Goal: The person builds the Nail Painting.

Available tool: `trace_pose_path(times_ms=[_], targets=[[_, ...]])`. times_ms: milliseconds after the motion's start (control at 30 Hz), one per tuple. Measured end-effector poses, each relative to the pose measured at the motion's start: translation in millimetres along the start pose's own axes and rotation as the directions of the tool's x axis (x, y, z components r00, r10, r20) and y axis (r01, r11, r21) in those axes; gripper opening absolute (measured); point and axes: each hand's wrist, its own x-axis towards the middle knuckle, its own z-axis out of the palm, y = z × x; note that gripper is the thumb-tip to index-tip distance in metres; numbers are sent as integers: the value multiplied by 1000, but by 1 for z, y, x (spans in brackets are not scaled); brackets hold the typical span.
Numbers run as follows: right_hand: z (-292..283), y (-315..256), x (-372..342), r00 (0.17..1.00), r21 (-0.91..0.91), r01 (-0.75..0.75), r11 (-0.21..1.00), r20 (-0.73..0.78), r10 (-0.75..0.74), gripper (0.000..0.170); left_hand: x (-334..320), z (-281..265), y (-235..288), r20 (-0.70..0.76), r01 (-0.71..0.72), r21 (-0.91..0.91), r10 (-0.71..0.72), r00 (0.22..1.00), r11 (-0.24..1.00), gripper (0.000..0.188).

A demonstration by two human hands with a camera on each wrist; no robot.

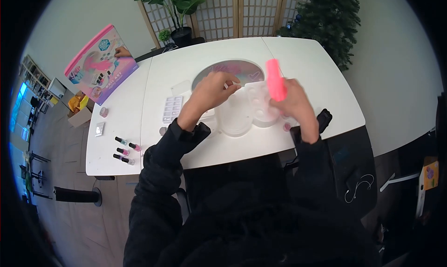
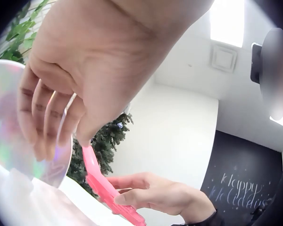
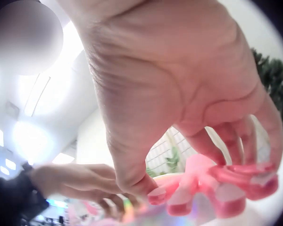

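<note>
My right hand [image 1: 294, 101] holds a bright pink plastic model hand [image 1: 274, 78] above the right side of a white moulded base [image 1: 234, 133]. In the right wrist view, the thumb and fingers grip the model hand [image 3: 195, 176], whose splayed fingers end in pale nails. Over the base's left side hovers my left hand [image 1: 212, 94], its fingers loosely bent around nothing. The left wrist view shows the model hand [image 2: 101, 181] overlapping the left thumb tip. Behind the base stands an oval mirror [image 1: 228, 67] with pink lettering.
A white compartment tray [image 1: 172, 109] lies left of the base. Several nail polish bottles [image 1: 123, 151] lie near the front left edge, with a clear packet [image 1: 99, 129] and small pot [image 1: 104, 112] beyond. The product box [image 1: 100, 67] stands at the back left.
</note>
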Motion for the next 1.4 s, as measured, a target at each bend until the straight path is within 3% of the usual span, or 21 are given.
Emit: trace_pose_path(times_ms=[33, 67, 133, 167, 233, 300, 367, 400, 433, 500, 633, 700, 900, 967, 1100, 1167, 1200, 1233, 1267, 1367, 1400], targets=[[11, -18, -9, 991, 73, 135, 988, -2, -135, 52, 2, 1, -1, 38, 90, -103, -86, 996, 991, 35], [24, -30, -14, 989, 91, 119, 989, 82, -127, 55, -1, 3, 2, 36, 94, -96, -91, 995, 991, 35], [52, -49, -19, 976, 84, 109, 990, 178, -123, 61, -8, 7, 11, 16, 276, -333, -288, 958, 902, 52], [65, -57, -22, 973, 63, 110, 992, 196, -120, 64, -5, 10, 5, 8, 281, -329, -294, 956, 902, 52], [84, -72, -25, 983, -30, 109, 994, 152, -103, 68, 1, 23, -20, -51, 192, -95, -197, 979, 977, 62], [96, -79, -24, 991, -123, 106, 987, 101, -93, 72, 4, 33, -41, -48, 200, -67, -204, 978, 977, 65], [107, -80, -19, 998, -181, 49, 982, -27, -55, 76, 6, 52, -69, -233, 78, -67, -91, 968, 995, 68], [110, -79, -17, 998, -179, 56, 982, -23, -61, 76, 7, 61, -79, -242, 67, -250, -130, 962, 966, 69], [112, -77, -13, 998, -226, 41, 973, -29, -49, 76, 6, 58, -70, -247, 70, -249, -133, 960, 966, 69], [112, -75, -9, 999, -268, 36, 963, -23, -44, 75, 0, 50, -45, -85, 298, -546, -405, 910, 783, 66], [109, -73, -1, 999, -199, 30, 980, 39, -22, 70, 7, 57, -58, -150, 255, -512, -377, 914, 821, 65], [110, -75, 2, 998, -202, 29, 979, 52, -19, 70, 10, 54, -57, -174, 258, -368, -339, 924, 893, 66], [124, -77, -5, 995, -307, 51, 950, -69, -76, 74, 11, 60, -62, -208, 274, -370, -366, 907, 888, 60], [126, -76, -4, 996, -317, 39, 948, -58, -60, 74, 14, 67, -72, -296, 196, -230, -260, 919, 953, 57], [126, -75, 1, 996, -328, 46, 944, -62, -70, 78, 17, 66, -76, -354, 146, -125, -181, 917, 981, 52], [120, -72, -3, 996, -317, 79, 945, -17, -89, 84, 12, 38, -63, -137, 176, 64, -166, 977, 982, 45], [114, -72, -4, 995, -282, 95, 955, 25, -92, 89, 12, 20, -58, -154, 173, 71, -160, 975, 982, 45], [113, -67, -5, 994, -284, 105, 953, 17, -105, 89, 14, 0, -54, 40, 284, 84, -288, 957, 955, 41], [113, -59, -6, 988, -250, 154, 956, 30, -151, 90, 11, -19, -50, 231, 388, 117, -405, 885, 914, 40], [108, -43, -6, 974, -207, 229, 951, 52, -223, 87, -4, -56, -72, 401, 399, -90, -334, 853, 912, 34], [108, -40, -8, 967, -201, 254, 946, 65, -246, 83, -8, -61, -77, 393, 370, -112, -301, 869, 922, 35]])
